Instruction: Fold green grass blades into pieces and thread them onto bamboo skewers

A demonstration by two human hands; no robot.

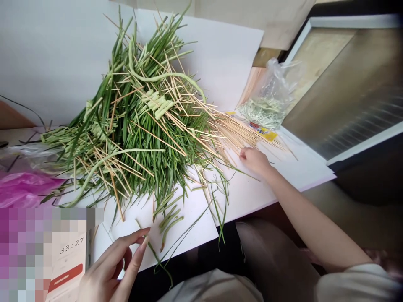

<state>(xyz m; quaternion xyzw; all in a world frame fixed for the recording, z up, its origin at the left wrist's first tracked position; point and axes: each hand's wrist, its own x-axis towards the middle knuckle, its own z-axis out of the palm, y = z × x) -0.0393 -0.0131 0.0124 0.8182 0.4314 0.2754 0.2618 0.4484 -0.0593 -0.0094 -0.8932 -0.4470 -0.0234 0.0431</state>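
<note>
My right hand (256,161) is closed at the near edge of a spread of thin bamboo skewers (239,132), its fingertips pinched on a skewer end. My left hand (118,262) hovers at the table's front edge, thumb and forefinger curled close with a small gap and nothing clear between them. A thin green blade (153,250) passes just by those fingertips. In front lie several short green stalk pieces (171,218). Behind them rises a big heap of garlic chives (154,144), with skewered, folded green bundles (159,104) and loose skewers on top.
A clear plastic bag (266,111) of pale short pieces stands at the back right. Pink plastic (28,188) lies at the left, beside a phone (66,256) showing a timer. A framed glass panel (349,92) borders the white table (283,174) on the right.
</note>
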